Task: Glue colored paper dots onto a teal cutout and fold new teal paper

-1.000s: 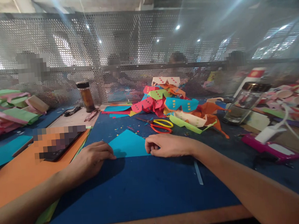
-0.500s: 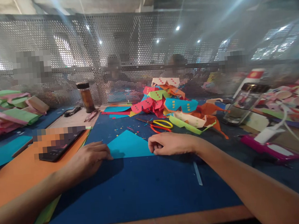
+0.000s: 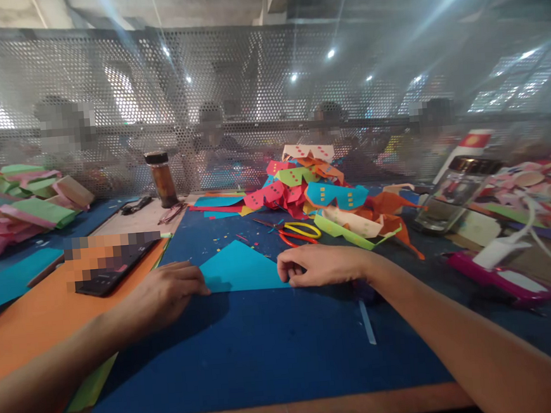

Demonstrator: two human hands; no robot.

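A light-blue paper [image 3: 238, 270], folded to a point at its far end, lies on the dark blue mat [image 3: 267, 347]. My left hand [image 3: 165, 295] rests palm down with curled fingertips pressing the paper's left corner. My right hand [image 3: 321, 265] is curled, its fingertips pinching or pressing the paper's right corner along the near fold edge. Both forearms lie across the mat.
Red-and-yellow scissors [image 3: 299, 232] lie just beyond the paper, before a pile of coloured paper pieces [image 3: 319, 193]. A phone [image 3: 113, 270] sits on orange sheets [image 3: 31, 321] at left. A jar [image 3: 161, 178], a glass bottle [image 3: 455, 192] and a pink device [image 3: 500, 275] stand around; perforated screen behind.
My right hand slid a little to the right along the paper's near edge. My left hand stayed on the left corner.
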